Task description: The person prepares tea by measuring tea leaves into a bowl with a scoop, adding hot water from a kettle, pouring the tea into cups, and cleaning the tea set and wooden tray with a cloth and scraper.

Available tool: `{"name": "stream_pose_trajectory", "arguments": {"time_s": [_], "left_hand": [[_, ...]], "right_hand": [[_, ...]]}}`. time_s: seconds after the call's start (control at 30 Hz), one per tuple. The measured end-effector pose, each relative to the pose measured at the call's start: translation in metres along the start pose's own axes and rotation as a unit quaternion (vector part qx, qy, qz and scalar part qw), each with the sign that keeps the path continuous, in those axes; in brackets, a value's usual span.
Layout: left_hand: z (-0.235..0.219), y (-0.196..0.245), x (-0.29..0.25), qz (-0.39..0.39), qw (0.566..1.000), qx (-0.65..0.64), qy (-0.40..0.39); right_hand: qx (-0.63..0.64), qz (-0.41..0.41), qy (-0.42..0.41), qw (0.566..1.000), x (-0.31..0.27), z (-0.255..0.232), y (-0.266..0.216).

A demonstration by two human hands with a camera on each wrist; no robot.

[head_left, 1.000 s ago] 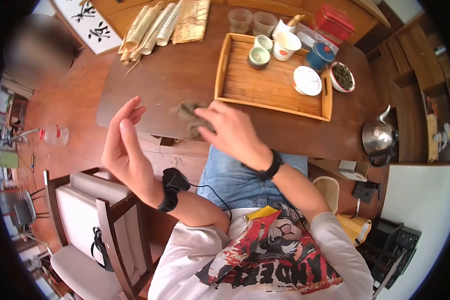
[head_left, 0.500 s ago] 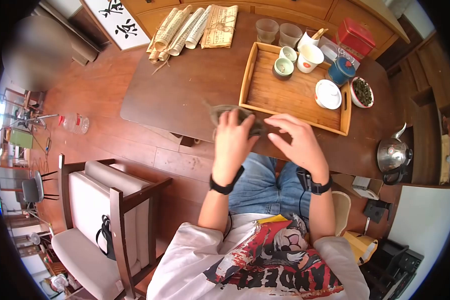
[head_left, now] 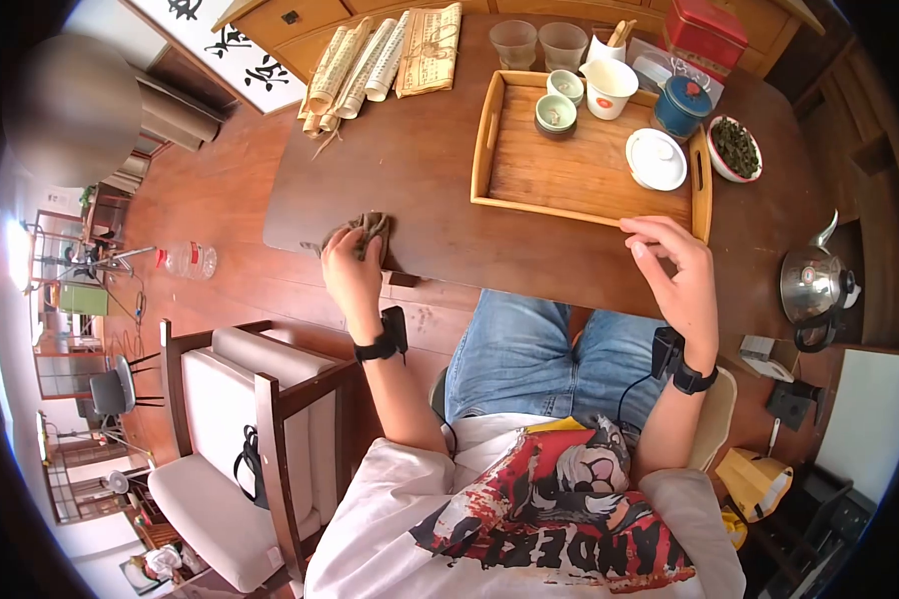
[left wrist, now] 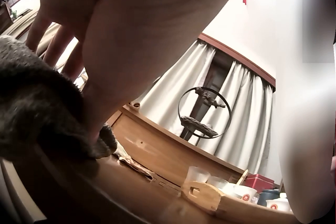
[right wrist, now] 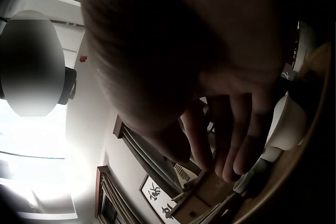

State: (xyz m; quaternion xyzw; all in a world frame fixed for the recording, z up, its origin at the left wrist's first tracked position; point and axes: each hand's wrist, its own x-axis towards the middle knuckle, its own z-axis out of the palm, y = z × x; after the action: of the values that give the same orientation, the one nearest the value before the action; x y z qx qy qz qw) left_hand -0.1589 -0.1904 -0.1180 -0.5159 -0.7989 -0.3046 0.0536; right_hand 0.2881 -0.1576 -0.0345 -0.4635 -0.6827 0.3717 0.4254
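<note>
My left hand [head_left: 353,283] grips a bunched grey-brown cloth [head_left: 378,228] at the table's front left edge. In the left wrist view the cloth [left wrist: 37,103] bulges between thumb and fingers and covers part of them. Loosely bent, my right hand [head_left: 681,280] hovers by the front right corner of a wooden tray [head_left: 539,208], holding nothing. On the tray stand two small pale-green cups [head_left: 555,112], a white pitcher [head_left: 609,88] with a red mark and a white lidded bowl [head_left: 656,160]. The right wrist view shows the relaxed fingers [right wrist: 241,145] of that hand with tray ware behind them.
Paper scrolls [head_left: 355,65] and a tied paper bundle [head_left: 430,50] lie at the back left. Behind the tray are two clear glasses [head_left: 514,45] and a red tin [head_left: 704,38]. A blue jar [head_left: 681,105], a bowl of tea leaves [head_left: 735,150] and a steel kettle [head_left: 811,283] stand right.
The cloth passed from my right hand to my left, which then took it leftward along the table's front edge. My right hand moved right, to the tray's front corner.
</note>
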Motion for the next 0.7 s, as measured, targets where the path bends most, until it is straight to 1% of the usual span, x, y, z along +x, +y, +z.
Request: {"name": "stream_pose_trajectory", "arguments": {"time_s": [0.07,0.1,0.13,0.17,0.23,0.3,0.33,0.4,0.47,0.5,0.57,0.63,0.67,0.7], "left_hand": [[-0.002,0.007,0.0,0.048,0.998,0.038,0.003],[0.001,0.014,-0.003,0.066,0.997,0.033,-0.01],[0.006,0.028,-0.01,0.083,0.996,0.029,-0.023],[0.007,0.055,-0.022,0.103,0.994,0.028,-0.024],[0.014,0.101,-0.045,0.169,0.983,-0.053,-0.042],[0.022,0.139,-0.074,0.209,0.97,-0.106,-0.068],[0.018,0.156,-0.079,0.227,0.958,-0.138,-0.108],[0.02,0.165,-0.084,0.245,0.948,-0.164,-0.117],[0.019,0.143,-0.069,0.201,0.941,-0.213,-0.169],[0.016,0.128,-0.057,0.174,0.951,-0.196,-0.162],[0.012,0.089,-0.034,0.15,0.98,-0.098,-0.084],[0.008,0.045,-0.013,0.108,0.993,-0.039,-0.026],[-0.002,0.041,-0.006,0.072,0.997,-0.014,-0.032],[-0.008,0.041,-0.002,0.068,0.997,0.004,-0.047]], "right_hand": [[0.002,0.002,0.008,1.0,-0.002,-0.002,0.001],[-0.004,-0.005,-0.003,1.0,-0.003,-0.003,-0.001],[-0.011,-0.011,-0.015,1.0,-0.004,-0.005,-0.002],[-0.01,-0.011,-0.014,1.0,-0.005,-0.005,-0.002],[0.004,0.007,-0.015,1.0,-0.006,-0.005,0.0],[0.001,0.006,-0.013,1.0,-0.006,-0.007,-0.001],[-0.003,0.007,-0.011,1.0,-0.006,-0.009,-0.002],[-0.007,0.005,-0.009,1.0,-0.008,-0.011,-0.002],[-0.01,0.004,-0.006,1.0,-0.01,-0.016,-0.001],[-0.006,0.008,0.001,1.0,-0.011,-0.018,0.0],[0.0,0.012,0.012,1.0,-0.013,-0.02,0.0],[0.0,0.008,0.017,1.0,-0.014,-0.021,0.001],[0.003,0.009,0.023,1.0,-0.014,-0.021,0.002],[0.004,0.008,0.02,1.0,-0.015,-0.02,0.003]]}}
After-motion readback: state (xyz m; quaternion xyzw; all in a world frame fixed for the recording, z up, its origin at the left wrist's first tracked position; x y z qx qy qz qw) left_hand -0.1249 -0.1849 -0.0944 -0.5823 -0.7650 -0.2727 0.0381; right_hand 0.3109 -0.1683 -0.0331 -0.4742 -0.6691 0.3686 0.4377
